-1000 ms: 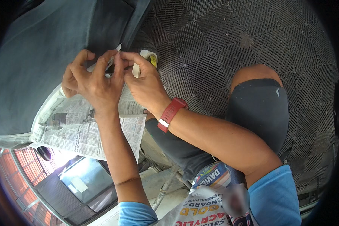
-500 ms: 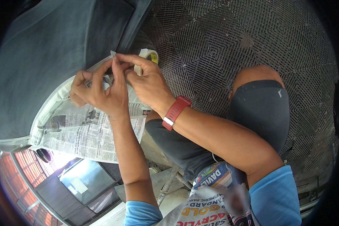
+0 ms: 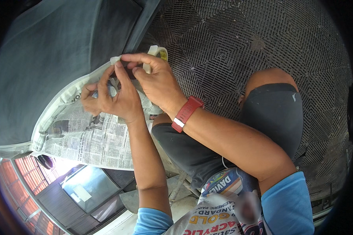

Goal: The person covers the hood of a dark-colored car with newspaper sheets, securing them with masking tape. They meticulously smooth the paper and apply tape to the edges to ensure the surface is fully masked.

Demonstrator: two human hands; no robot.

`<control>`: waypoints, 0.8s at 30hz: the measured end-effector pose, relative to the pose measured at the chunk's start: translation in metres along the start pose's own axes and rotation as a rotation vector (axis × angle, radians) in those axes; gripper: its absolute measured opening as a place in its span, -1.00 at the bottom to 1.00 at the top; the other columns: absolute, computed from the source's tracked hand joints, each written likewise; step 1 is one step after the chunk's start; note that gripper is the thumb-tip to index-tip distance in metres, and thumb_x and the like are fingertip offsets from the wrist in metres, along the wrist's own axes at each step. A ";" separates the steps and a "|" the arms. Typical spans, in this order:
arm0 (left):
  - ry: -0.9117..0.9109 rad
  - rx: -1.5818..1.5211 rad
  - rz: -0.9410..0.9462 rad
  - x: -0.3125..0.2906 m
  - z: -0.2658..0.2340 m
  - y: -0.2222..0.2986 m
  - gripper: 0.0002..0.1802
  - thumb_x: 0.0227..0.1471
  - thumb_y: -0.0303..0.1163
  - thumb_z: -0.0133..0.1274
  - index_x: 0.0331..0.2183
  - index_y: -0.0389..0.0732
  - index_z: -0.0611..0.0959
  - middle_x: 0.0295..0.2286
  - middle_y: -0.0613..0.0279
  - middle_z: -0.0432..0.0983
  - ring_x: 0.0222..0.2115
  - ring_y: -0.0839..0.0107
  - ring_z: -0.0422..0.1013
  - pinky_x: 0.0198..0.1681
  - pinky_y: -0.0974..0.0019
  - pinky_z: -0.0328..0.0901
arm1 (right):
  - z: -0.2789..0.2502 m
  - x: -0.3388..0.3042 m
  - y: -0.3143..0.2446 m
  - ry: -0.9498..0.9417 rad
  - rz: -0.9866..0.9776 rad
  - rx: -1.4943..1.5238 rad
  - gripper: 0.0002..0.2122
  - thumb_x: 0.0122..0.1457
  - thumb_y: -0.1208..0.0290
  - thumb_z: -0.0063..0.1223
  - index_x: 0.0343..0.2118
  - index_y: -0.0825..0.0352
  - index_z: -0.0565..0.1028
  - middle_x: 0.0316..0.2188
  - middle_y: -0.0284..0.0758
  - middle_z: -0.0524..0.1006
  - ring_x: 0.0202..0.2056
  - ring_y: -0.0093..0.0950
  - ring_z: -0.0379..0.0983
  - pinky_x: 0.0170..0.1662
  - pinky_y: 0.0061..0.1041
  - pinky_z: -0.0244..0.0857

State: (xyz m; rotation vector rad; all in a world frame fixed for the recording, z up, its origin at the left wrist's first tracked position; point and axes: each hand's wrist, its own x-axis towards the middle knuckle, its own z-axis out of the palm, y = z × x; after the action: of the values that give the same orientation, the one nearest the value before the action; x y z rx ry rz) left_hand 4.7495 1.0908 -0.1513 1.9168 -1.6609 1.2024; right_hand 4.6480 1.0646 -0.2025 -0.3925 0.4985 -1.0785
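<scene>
A short piece of masking tape (image 3: 115, 60) sits at the top end of the curved, taped edge of a dark grey car panel (image 3: 59, 66). My left hand (image 3: 115, 98) pinches it between thumb and forefinger, the other fingers bent away. Against its far side rests the forefinger of my right hand (image 3: 159, 80). A roll of masking tape (image 3: 148, 65) is tucked behind the right hand's curled fingers, which partly hide how it is gripped. Newspaper (image 3: 94, 141) hangs below the panel's arch, its border stuck along the curve with pale tape.
Dark ribbed floor tiles (image 3: 223, 43) spread to the right. My bent knee (image 3: 268, 94) stands beside my right forearm. A dark tyre, mostly hidden, shows behind the hands. At lower left are a bright window (image 3: 90, 188) and orange slatted panels (image 3: 31, 172).
Both hands have shifted slightly right, the tape roll moving along with the right one. The tape piece, earlier a pointed tip above the fingers, now lies flatter against the panel edge.
</scene>
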 end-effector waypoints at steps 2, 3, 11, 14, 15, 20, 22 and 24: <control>0.008 -0.003 -0.020 0.000 -0.001 -0.002 -0.77 -0.15 -0.12 0.62 -0.42 0.16 0.87 -0.24 0.34 0.31 -0.08 0.27 0.28 0.03 0.01 0.06 | 0.001 0.000 -0.001 0.013 -0.001 0.018 -0.70 0.36 0.65 0.00 0.05 0.39 0.69 -0.18 -0.25 0.65 -0.24 -0.54 0.56 -0.12 -0.53 0.48; 0.012 0.003 -0.008 0.003 -0.001 0.000 -0.76 -0.16 -0.11 0.63 -0.42 0.17 0.87 -0.24 0.33 0.31 -0.08 0.27 0.28 0.03 0.01 0.06 | 0.001 0.001 -0.001 0.019 0.011 0.029 -0.71 0.35 0.65 0.01 0.04 0.39 0.69 -0.19 -0.25 0.65 -0.24 -0.55 0.56 -0.12 -0.53 0.48; -0.003 0.010 0.087 0.018 -0.004 0.006 -0.77 -0.16 -0.12 0.62 -0.40 0.16 0.88 -0.22 0.32 0.31 -0.08 0.24 0.29 0.02 0.01 0.09 | 0.003 -0.002 -0.011 0.021 0.084 -0.014 -0.71 0.37 0.68 0.05 0.08 0.39 0.68 -0.10 -0.29 0.69 -0.10 -0.58 0.60 0.06 -0.57 0.51; 0.002 0.058 0.081 0.015 -0.005 0.011 -0.79 -0.13 -0.13 0.60 -0.42 0.14 0.87 -0.23 0.31 0.33 -0.09 0.23 0.29 0.02 0.01 0.10 | 0.004 -0.001 -0.009 0.041 0.038 0.029 -0.72 0.37 0.65 0.05 0.07 0.40 0.68 -0.11 -0.26 0.70 -0.11 -0.55 0.61 0.03 -0.55 0.51; 0.008 0.041 0.075 0.014 -0.005 0.011 -0.80 -0.11 -0.14 0.60 -0.42 0.14 0.87 -0.24 0.31 0.33 -0.09 0.23 0.28 0.02 0.02 0.10 | 0.006 -0.001 -0.007 0.049 0.021 0.058 -0.73 0.37 0.64 0.05 0.05 0.40 0.69 -0.14 -0.25 0.71 -0.14 -0.53 0.62 0.01 -0.52 0.51; 0.009 0.056 0.016 0.007 -0.008 0.012 -0.82 -0.06 -0.16 0.58 -0.43 0.13 0.85 -0.27 0.32 0.34 -0.08 0.24 0.27 0.04 0.01 0.09 | 0.003 -0.001 -0.008 0.013 0.064 0.047 -0.72 0.40 0.64 0.06 0.09 0.39 0.68 -0.06 -0.26 0.70 -0.03 -0.57 0.60 0.10 -0.55 0.50; 0.011 0.019 0.001 0.005 -0.005 0.009 -0.82 -0.06 -0.17 0.58 -0.43 0.12 0.84 -0.28 0.33 0.33 -0.08 0.24 0.27 0.05 -0.01 0.09 | 0.003 0.000 -0.008 0.018 0.073 0.060 -0.72 0.40 0.64 0.06 0.09 0.39 0.68 -0.05 -0.25 0.70 -0.02 -0.56 0.60 0.10 -0.54 0.50; 0.013 -0.005 -0.018 0.003 -0.004 0.008 -0.81 -0.06 -0.18 0.58 -0.43 0.11 0.83 -0.28 0.33 0.32 -0.08 0.24 0.27 0.06 -0.02 0.09 | 0.002 0.000 -0.008 0.017 0.085 0.054 -0.72 0.40 0.64 0.07 0.09 0.38 0.69 -0.06 -0.25 0.70 -0.02 -0.56 0.59 0.10 -0.55 0.50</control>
State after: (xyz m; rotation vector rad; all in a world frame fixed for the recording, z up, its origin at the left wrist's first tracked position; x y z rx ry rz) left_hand 4.7403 1.0891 -0.1489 1.9131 -1.6357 1.2002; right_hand 4.6431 1.0617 -0.1965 -0.3122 0.4954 -1.0120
